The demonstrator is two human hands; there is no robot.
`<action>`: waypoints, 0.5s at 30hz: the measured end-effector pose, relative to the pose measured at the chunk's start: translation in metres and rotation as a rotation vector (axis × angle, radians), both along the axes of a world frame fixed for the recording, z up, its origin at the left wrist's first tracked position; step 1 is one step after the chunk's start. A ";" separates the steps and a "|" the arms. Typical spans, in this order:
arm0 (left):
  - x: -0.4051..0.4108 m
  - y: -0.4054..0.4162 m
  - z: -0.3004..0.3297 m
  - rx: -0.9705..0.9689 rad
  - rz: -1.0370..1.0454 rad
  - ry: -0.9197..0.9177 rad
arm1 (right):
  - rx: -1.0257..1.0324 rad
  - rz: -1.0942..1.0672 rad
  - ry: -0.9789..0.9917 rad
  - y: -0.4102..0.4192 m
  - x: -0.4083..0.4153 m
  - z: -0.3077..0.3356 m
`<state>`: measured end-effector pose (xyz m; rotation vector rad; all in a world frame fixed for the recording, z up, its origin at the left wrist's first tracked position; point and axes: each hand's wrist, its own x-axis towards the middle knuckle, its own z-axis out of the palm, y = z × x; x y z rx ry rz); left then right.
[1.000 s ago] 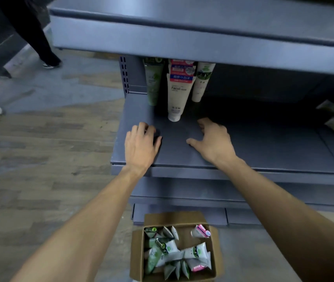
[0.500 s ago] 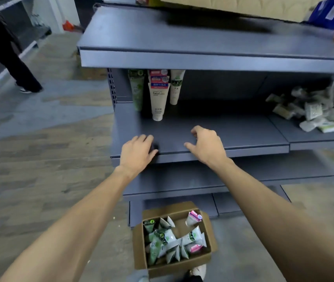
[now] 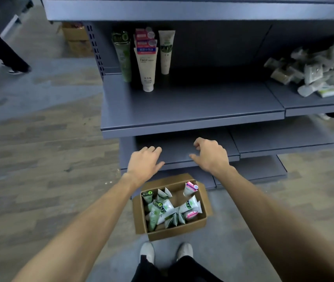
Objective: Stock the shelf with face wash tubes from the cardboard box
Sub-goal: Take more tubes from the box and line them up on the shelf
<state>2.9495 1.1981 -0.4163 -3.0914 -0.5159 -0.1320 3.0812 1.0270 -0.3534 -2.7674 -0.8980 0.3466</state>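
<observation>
Cardboard box [image 3: 201, 202] below; left hand [image 3: 144, 162], right hand [image 3: 210, 156] apart, empty, fingers loosely curled, holding nothing.

Grey-brown wood-look flooring [image 3: 40, 169] is seen left of the shelving, a blue-grey patch [image 3: 50, 82] laid across it (dimly lit), with stacked cartons [image 3: 74, 37] behind.

Open cardboard box [image 3: 201, 202] holds jumbled tubes [image 3: 168, 210] below shelf [image 3: 192, 106].

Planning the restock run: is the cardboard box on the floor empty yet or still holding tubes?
Still holding tubes. The cardboard box sits open, with green-and-white and pink face wash tubes lying jumbled inside.
</observation>
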 end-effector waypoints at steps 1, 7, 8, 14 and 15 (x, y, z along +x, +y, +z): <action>-0.001 -0.005 -0.004 -0.015 0.013 0.014 | -0.002 0.005 0.016 -0.005 0.003 -0.005; -0.004 -0.037 -0.042 -0.094 0.058 0.123 | -0.038 0.011 0.151 -0.036 0.018 -0.046; -0.005 -0.041 -0.048 -0.102 0.071 0.134 | -0.050 0.013 0.175 -0.041 0.020 -0.054; -0.016 -0.054 -0.076 -0.165 0.194 0.201 | -0.114 0.007 0.297 -0.061 0.029 -0.104; -0.019 -0.054 -0.082 -0.171 0.219 0.221 | -0.123 0.009 0.315 -0.063 0.029 -0.112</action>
